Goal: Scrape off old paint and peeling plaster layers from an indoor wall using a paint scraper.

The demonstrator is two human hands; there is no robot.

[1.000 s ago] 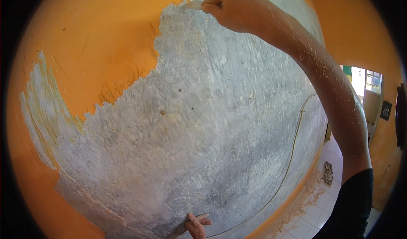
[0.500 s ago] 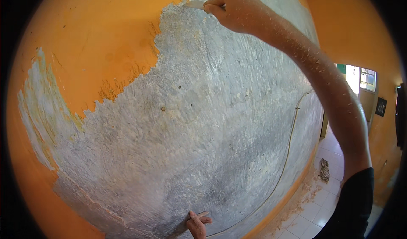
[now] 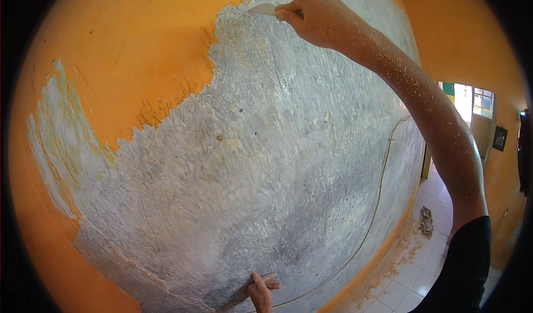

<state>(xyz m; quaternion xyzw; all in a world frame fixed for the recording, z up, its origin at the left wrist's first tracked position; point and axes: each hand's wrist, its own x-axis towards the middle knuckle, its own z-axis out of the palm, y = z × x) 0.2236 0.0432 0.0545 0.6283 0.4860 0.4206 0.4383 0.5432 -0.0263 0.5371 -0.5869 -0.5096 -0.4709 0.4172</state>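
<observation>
At the top of the wall, my right hand point(image 3: 319, 18) is closed around the handle of a scraper point(image 3: 263, 9). Its pale blade points left, over the grey wall just right of the ragged edge of the orange paint point(image 3: 133, 52). Pale flakes dot my right hand and forearm. Low in view, my left hand point(image 3: 261, 296) is close to the bare grey wall point(image 3: 239, 185). A narrow pale piece shows among its bent fingers; what it is I cannot make out.
A thin cable point(image 3: 381, 185) runs down the wall at the right. Paint debris point(image 3: 388, 266) lies along the white tiled floor point(image 3: 408, 277), with a crumpled greyish bundle point(image 3: 426, 222) farther back. A scraped streaky patch point(image 3: 58, 135) marks the wall's left side.
My right hand and the scraper have moved slightly right and down, the blade drawing away from the paint edge. The whole view has shifted a little; my left hand keeps about the same pose.
</observation>
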